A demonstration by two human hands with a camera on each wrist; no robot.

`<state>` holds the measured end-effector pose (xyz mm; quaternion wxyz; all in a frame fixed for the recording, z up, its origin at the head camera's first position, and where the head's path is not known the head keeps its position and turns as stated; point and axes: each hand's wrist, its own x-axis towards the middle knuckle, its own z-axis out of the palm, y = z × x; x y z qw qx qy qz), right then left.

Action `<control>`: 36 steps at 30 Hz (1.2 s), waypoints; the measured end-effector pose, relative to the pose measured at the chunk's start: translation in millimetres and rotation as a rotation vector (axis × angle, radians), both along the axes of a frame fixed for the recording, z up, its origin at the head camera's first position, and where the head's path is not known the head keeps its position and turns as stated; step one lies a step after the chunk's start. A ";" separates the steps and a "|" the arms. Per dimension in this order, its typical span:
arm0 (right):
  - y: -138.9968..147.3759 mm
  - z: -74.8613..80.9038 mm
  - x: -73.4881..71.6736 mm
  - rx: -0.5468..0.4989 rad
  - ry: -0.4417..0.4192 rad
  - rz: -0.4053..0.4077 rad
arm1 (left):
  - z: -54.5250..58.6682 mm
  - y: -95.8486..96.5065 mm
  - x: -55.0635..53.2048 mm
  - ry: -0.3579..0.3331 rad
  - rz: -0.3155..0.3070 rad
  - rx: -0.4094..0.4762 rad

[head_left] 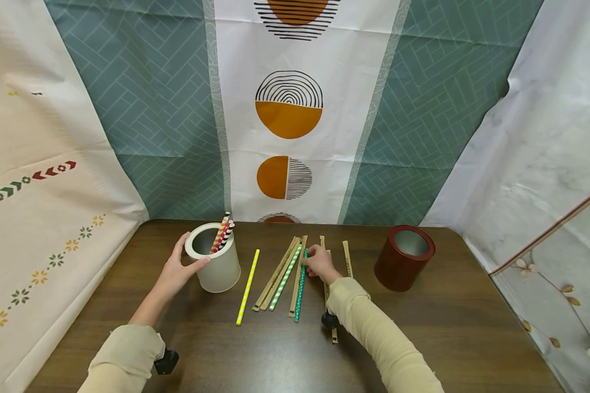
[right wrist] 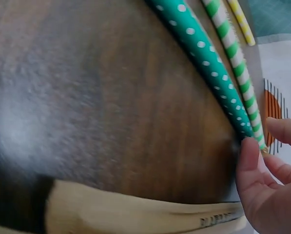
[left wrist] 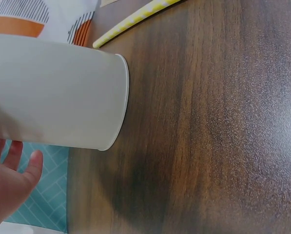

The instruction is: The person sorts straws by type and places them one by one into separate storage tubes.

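Observation:
My left hand (head_left: pixel 176 273) grips a white can (head_left: pixel 219 273) by its rim, thumb on the near side and fingers around the far left. Several striped paper straws (head_left: pixel 223 234) lean inside that can. My right hand (head_left: pixel 321 263) pinches the far end of a green paper straw with white dots (head_left: pixel 301 289), the thumb covering its tip in the right wrist view. Just left of it lies a green-and-white striped straw (head_left: pixel 285 277). A yellow striped straw (head_left: pixel 248 286) lies nearer the white can.
Several flat brown paper-wrapped sticks (head_left: pixel 276 275) lie around the straws, and one wrapped stick (head_left: pixel 347 259) lies beyond my right wrist. A dark red can (head_left: pixel 399 268) stands at the right of the brown wooden table (head_left: pixel 462 316). Hanging cloth (head_left: pixel 177 109) backs the table.

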<state>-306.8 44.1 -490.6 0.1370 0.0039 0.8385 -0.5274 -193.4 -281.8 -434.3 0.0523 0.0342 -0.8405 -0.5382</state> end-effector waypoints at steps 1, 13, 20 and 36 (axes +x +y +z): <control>-0.1 -1.8 0.4 0.013 0.014 0.004 | -0.1 0.2 0.0 0.001 0.000 0.003; 1.4 -6.3 3.0 0.170 0.112 0.015 | -2.5 0.9 -1.6 0.010 -0.006 0.021; 2.6 -3.0 5.0 0.257 0.099 0.038 | -1.6 0.6 -1.8 0.016 -0.006 0.018; 6.4 5.8 6.3 0.200 0.051 0.070 | -0.3 1.5 -0.2 0.011 -0.007 0.033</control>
